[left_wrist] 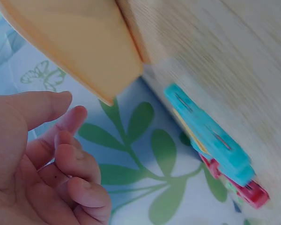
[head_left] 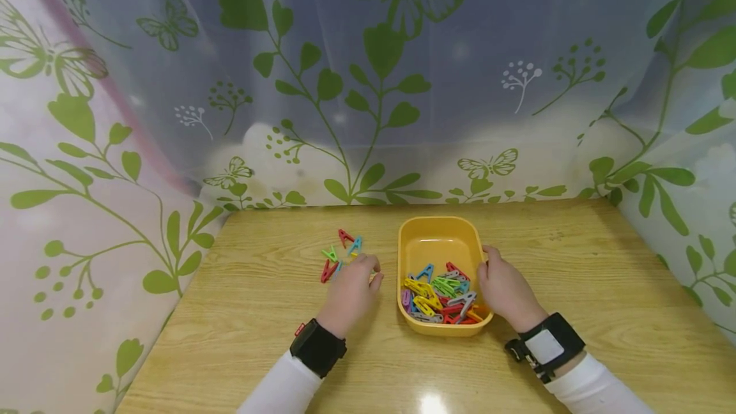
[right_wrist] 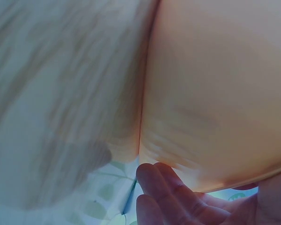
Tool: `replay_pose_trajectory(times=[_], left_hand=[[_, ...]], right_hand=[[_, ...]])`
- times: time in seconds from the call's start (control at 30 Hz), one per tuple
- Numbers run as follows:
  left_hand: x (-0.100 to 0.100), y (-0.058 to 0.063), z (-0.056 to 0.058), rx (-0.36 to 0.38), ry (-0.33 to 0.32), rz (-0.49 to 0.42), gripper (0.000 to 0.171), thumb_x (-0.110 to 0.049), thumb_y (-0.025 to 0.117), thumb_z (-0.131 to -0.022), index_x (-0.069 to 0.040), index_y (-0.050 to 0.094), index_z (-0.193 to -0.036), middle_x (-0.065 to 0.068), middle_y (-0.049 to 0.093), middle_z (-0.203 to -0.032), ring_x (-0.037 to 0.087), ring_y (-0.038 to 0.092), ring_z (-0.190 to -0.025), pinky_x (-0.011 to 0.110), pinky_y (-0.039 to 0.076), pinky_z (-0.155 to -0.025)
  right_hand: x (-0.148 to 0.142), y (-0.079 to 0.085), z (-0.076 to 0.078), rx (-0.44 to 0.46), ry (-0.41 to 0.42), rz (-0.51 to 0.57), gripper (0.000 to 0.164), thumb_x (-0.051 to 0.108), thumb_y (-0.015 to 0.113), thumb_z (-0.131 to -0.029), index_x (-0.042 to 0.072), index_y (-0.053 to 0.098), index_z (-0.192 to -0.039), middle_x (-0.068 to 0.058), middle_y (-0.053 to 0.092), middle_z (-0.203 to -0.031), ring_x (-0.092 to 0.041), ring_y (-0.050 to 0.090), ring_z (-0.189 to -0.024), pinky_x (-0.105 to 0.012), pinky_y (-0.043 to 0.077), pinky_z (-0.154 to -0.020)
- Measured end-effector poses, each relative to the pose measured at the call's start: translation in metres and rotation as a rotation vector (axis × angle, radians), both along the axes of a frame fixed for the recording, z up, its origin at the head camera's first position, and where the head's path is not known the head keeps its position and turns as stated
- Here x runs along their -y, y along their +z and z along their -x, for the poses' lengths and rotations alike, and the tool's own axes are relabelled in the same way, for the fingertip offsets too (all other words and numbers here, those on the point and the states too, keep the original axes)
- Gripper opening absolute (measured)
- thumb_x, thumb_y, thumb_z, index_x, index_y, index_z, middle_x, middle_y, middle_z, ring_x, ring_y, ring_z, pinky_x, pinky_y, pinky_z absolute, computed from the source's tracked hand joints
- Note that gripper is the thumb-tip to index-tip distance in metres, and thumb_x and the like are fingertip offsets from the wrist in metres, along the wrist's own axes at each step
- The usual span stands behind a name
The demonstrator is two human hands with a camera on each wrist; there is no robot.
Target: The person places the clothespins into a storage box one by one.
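Observation:
A yellow plastic tub stands on the wooden table, with many coloured clothespins heaped in its nearer half. My right hand grips its right rim; in the right wrist view, the fingers lie against the tub's outer wall. To the left of the tub is my left hand, held low over the table beside a loose group of clothespins. Its fingers are loosely bent, with nothing between them and the thumb. A blue clothespin shows sharply in the left wrist view, and red ones lie past it.
Small red, green and blue clothespins lie scattered left of the tub, some partly covered by the left hand. A patterned curtain hangs along the table's back and sides.

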State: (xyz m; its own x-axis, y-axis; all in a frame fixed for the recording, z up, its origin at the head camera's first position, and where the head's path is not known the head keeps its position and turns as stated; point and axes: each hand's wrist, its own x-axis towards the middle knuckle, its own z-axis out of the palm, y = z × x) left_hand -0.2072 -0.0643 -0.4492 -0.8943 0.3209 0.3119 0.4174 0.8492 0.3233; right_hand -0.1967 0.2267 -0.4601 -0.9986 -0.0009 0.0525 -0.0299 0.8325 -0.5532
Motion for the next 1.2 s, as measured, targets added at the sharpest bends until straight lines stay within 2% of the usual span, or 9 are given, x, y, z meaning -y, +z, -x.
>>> replay_pose_trajectory(times=[0.17, 0.33, 0.53, 0.67, 0.8, 0.97, 1.2], left_hand=[[0.014, -0.006, 0.007, -0.007, 0.050, 0.038, 0.013, -0.019, 0.078, -0.094, -0.009, 0.071, -0.100, 0.006, 0.070, -0.091, 0.015, 0.061, -0.063, 0.025, 0.044, -0.051], [0.028, -0.010, 0.011, 0.024, 0.097, 0.024, 0.017, -0.017, 0.079, -0.092, -0.007, 0.071, -0.102, 0.010, 0.071, -0.097, 0.023, 0.068, -0.075, 0.032, 0.052, -0.060], [0.043, -0.019, 0.016, 0.059, 0.136, 0.046, 0.017, -0.015, 0.079, -0.092, -0.006, 0.071, -0.103, 0.010, 0.071, -0.097, 0.020, 0.066, -0.074, 0.033, 0.053, -0.062], [0.046, -0.022, 0.018, 0.071, 0.143, 0.056, 0.016, -0.014, 0.080, -0.091, -0.006, 0.071, -0.103, 0.007, 0.068, -0.091, 0.016, 0.062, -0.069, 0.031, 0.049, -0.059], [0.045, -0.021, 0.019, 0.062, 0.126, 0.073, 0.016, -0.013, 0.081, -0.090, -0.008, 0.073, -0.102, 0.007, 0.067, -0.092, 0.019, 0.065, -0.073, 0.032, 0.052, -0.060], [0.041, -0.018, 0.020, 0.084, 0.109, 0.088, 0.013, -0.011, 0.080, -0.090, -0.008, 0.075, -0.102, 0.007, 0.069, -0.095, 0.020, 0.068, -0.078, 0.033, 0.054, -0.065], [0.039, -0.018, 0.020, 0.092, 0.115, 0.110, 0.011, -0.008, 0.082, -0.087, -0.006, 0.074, -0.095, 0.007, 0.067, -0.089, 0.020, 0.066, -0.074, 0.033, 0.054, -0.062]], right_hand=[[0.000, -0.002, 0.001, -0.004, -0.006, -0.011, 0.050, 0.017, 0.036, -0.109, -0.016, 0.032, -0.148, -0.024, 0.065, -0.097, -0.023, 0.059, -0.071, -0.032, 0.044, -0.057], [0.000, -0.002, 0.001, 0.000, -0.006, -0.008, 0.050, 0.017, 0.036, -0.109, -0.015, 0.033, -0.148, -0.022, 0.065, -0.096, -0.023, 0.059, -0.070, -0.032, 0.044, -0.056], [0.000, -0.003, 0.001, 0.001, -0.011, -0.013, 0.050, 0.017, 0.036, -0.110, -0.015, 0.032, -0.148, -0.022, 0.065, -0.096, -0.023, 0.059, -0.071, -0.032, 0.045, -0.057], [0.000, -0.002, 0.000, 0.003, -0.013, -0.011, 0.051, 0.017, 0.036, -0.110, -0.015, 0.032, -0.149, -0.022, 0.065, -0.095, -0.023, 0.059, -0.071, -0.032, 0.045, -0.057], [0.000, -0.001, 0.000, 0.001, -0.014, -0.013, 0.050, 0.017, 0.037, -0.110, -0.015, 0.032, -0.148, -0.023, 0.065, -0.097, -0.023, 0.059, -0.071, -0.032, 0.045, -0.058], [0.000, -0.001, 0.000, 0.012, -0.012, -0.009, 0.050, 0.017, 0.037, -0.110, -0.014, 0.032, -0.149, -0.023, 0.065, -0.100, -0.023, 0.059, -0.072, -0.032, 0.045, -0.058], [0.000, -0.002, 0.000, 0.017, -0.016, -0.006, 0.051, 0.017, 0.036, -0.110, -0.014, 0.031, -0.150, -0.023, 0.065, -0.100, -0.023, 0.058, -0.071, -0.032, 0.044, -0.057]])
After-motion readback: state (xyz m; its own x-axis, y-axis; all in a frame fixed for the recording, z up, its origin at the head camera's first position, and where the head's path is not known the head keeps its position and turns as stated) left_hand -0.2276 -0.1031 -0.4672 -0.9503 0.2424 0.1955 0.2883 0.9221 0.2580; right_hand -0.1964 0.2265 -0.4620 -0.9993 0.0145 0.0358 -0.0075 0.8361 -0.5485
